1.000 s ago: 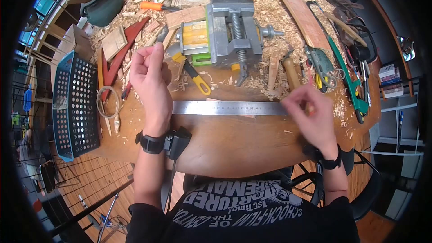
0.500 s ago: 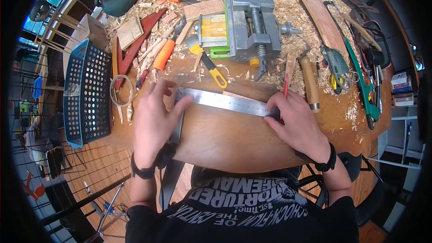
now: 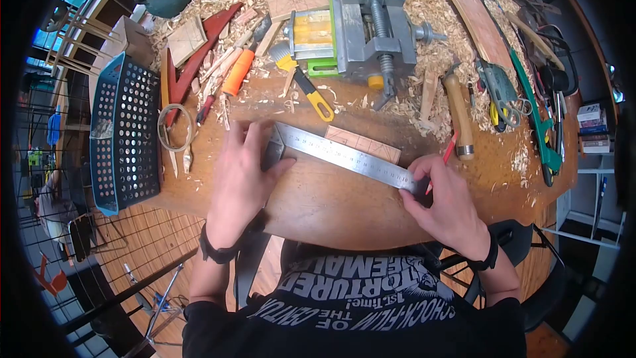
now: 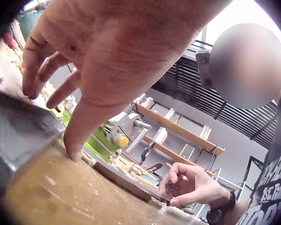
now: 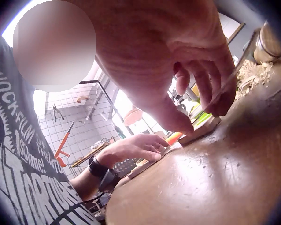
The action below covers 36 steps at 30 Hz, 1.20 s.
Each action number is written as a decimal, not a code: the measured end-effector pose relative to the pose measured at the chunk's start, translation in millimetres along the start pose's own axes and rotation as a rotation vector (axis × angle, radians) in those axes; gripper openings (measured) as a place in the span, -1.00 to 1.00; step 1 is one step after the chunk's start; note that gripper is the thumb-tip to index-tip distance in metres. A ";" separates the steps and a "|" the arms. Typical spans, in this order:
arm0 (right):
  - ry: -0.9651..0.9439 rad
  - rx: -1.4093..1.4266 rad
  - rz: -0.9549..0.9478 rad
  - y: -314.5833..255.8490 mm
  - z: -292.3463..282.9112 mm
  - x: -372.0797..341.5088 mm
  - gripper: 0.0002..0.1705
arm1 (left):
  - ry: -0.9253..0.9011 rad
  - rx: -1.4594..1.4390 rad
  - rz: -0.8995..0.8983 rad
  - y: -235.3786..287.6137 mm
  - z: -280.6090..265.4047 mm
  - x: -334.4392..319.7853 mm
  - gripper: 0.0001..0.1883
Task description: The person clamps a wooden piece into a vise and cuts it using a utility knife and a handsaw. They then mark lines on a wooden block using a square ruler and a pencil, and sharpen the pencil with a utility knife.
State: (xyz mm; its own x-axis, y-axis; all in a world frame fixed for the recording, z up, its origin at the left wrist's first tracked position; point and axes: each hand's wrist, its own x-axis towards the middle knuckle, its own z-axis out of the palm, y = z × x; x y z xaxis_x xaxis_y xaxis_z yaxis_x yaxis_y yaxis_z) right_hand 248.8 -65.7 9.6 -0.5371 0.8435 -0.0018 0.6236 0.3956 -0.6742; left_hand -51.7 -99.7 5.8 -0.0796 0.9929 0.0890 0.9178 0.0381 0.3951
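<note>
A steel square with a ruled blade lies slantwise over the front of the table. My left hand is at the square's corner, thumb and fingers fairly straight and spread about its dark metal stock. In the left wrist view the thumb tip comes down by the blade. My right hand pinches the blade's other end between thumb and fingers. A red pencil also sticks up from that hand. Just behind the blade, partly covered by it, lies a small wooden piece with pencil lines.
A metal vise stands behind, among wood shavings. A yellow-handled brush, an orange-handled tool and a tape ring lie nearby. At the left edge stands a blue perforated basket; a green saw lies right.
My left hand has come down from a raised position to the square's corner. The blade has tilted, its right end nearer me, uncovering more of the marked wood. My right hand moved with that end.
</note>
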 end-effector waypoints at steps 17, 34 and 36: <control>-0.041 0.118 -0.031 17.3 -3.1 -22.0 -0.59 | -0.083 -0.196 -0.127 14.8 0.9 -17.8 -0.55; -0.012 -0.252 -0.072 13.0 -15.2 -14.2 -0.66 | -0.081 -0.270 -0.118 26.5 10.6 -6.6 -0.54; -0.031 -0.266 -0.064 11.6 -16.7 -13.9 -0.66 | -0.084 -0.282 -0.125 27.5 11.0 -6.2 -0.54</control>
State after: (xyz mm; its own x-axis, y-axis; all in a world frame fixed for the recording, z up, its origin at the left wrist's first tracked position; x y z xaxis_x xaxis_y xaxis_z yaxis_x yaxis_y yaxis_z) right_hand 273.0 -66.8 14.1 -0.5951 0.8036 0.0091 0.7125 0.5329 -0.4564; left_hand -21.6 -103.5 6.1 -0.1421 0.9887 -0.0475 0.7580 0.1396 0.6372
